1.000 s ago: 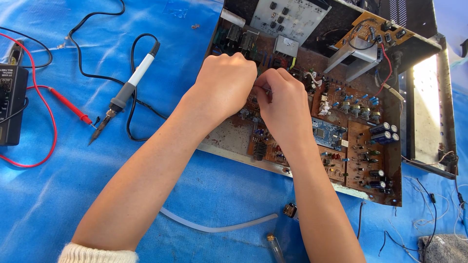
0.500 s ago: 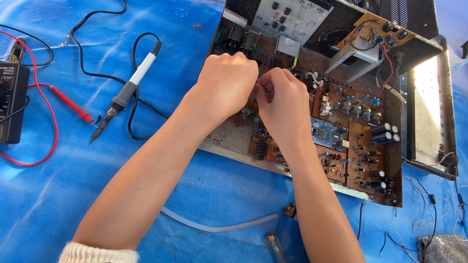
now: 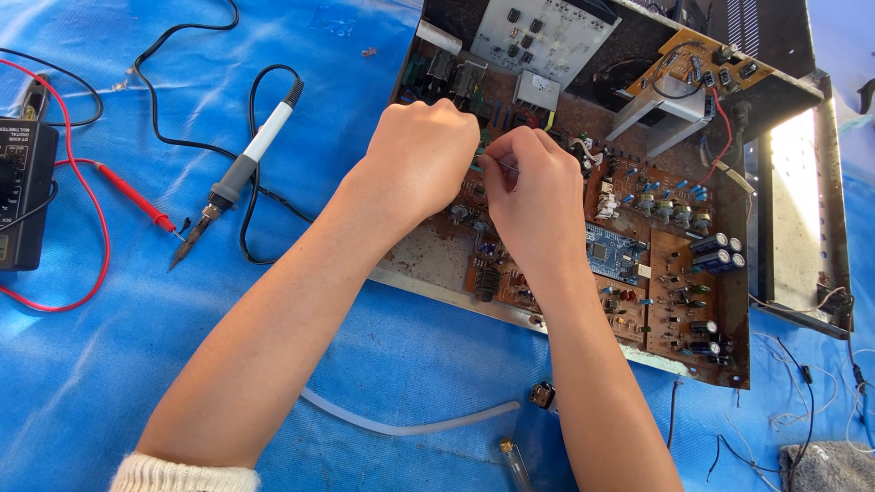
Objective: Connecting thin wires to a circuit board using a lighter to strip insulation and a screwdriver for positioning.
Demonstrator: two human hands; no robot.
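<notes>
Both hands work close together over the open chassis, a dark metal case that holds a brown circuit board crowded with capacitors, a blue module, a grey panel at the back and a smaller tan board on a bracket. The left hand is curled into a loose fist just left of the pinch; what it holds, if anything, is hidden under its knuckles. The right hand pinches a thin wire between thumb and forefinger, and that wire runs across the small gap toward the left hand, above the board's middle. Where the wire ends cannot be made out.

Well left of the grip, on the blue sheet, lie a soldering iron with its black cord, a red probe and a multimeter cut off by the frame edge. Below the grip, near the forearms, lie a clear tube and a small dark part. A grey cloth is clipped at the lower right corner.

Compared with half a second ago, the hands sit in nearly the same place, with only slight finger shifts around the wire.
</notes>
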